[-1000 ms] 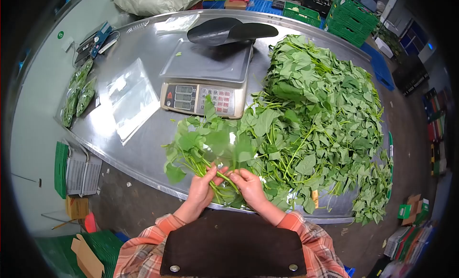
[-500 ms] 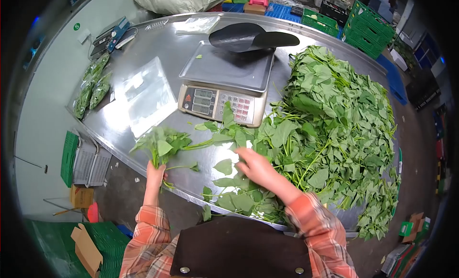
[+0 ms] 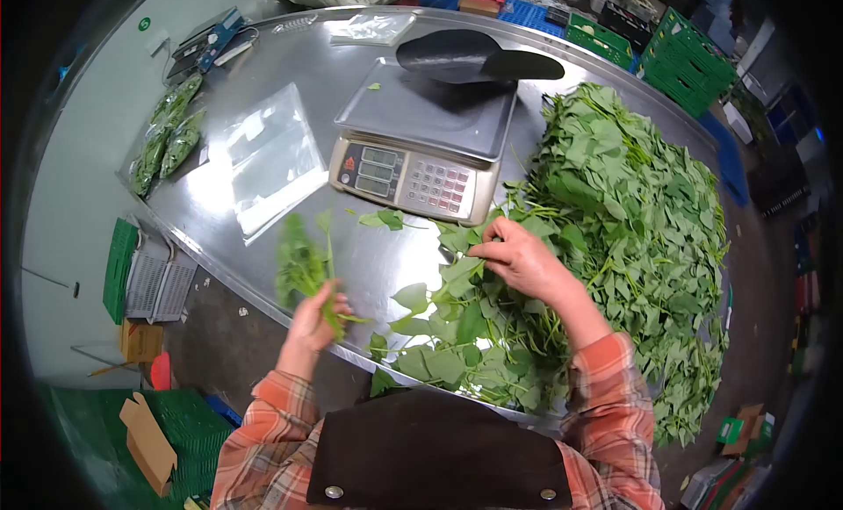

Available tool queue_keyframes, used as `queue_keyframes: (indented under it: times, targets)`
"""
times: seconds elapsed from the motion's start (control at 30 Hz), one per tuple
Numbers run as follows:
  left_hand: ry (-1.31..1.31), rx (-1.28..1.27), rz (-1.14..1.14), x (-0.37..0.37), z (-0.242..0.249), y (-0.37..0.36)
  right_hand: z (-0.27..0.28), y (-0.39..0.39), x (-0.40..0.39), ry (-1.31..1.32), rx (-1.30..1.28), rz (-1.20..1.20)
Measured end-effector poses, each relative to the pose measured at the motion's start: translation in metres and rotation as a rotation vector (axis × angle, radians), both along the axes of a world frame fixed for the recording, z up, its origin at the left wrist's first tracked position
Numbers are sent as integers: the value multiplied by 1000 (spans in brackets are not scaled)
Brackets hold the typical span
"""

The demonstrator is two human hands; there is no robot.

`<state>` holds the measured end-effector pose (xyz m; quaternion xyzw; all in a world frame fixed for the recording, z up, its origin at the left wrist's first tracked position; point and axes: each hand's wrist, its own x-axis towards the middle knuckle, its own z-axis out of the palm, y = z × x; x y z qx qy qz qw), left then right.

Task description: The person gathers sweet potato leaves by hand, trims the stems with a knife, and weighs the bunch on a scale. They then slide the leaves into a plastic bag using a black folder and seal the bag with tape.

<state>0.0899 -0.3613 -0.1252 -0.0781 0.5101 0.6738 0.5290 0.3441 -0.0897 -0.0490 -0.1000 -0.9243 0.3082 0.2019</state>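
Observation:
My left hand [image 3: 318, 315] is closed round the stems of a bunch of leafy greens [image 3: 300, 262], held over the table's near edge and blurred at the leaves. My right hand [image 3: 520, 257] pinches at a leafy stem at the left side of the big heap of greens [image 3: 628, 211]. Loose sprigs [image 3: 443, 363] lie between my hands and the table edge. Behind them stands a digital scale [image 3: 404, 178] with a metal tray and a black scoop [image 3: 452, 57] on it.
Clear plastic bags [image 3: 272, 159] lie left of the scale, more bags [image 3: 373, 29] behind it. Bagged greens [image 3: 167, 137] rest at the table's left edge. Green crates [image 3: 687, 61] stand beyond the table, others [image 3: 180, 440] at lower left. A person [image 3: 713, 10] is at the upper right.
My left hand has moved right with its bunch, which has swung upright. My right hand has moved right and up to the heap's edge and now pinches there. The view has shifted slightly.

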Motion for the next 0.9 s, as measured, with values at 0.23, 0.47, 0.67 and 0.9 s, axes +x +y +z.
queue_keyframes:
  times: [0.23, 0.47, 0.67, 0.9]
  targets:
    - [-252, 162, -494, 117, 4, 42, 7, -12, 15, 94, 199, -27]
    - [-266, 408, -553, 110, 12, 33, -28, -22, 13, 86, 285, -286]
    - [92, 207, -326, 128, 17, 46, -35, -80, 39, 5, -471, -665]
    - [142, 145, -362, 152, 13, 59, -63, -143, 38, 315, -1156, -501]
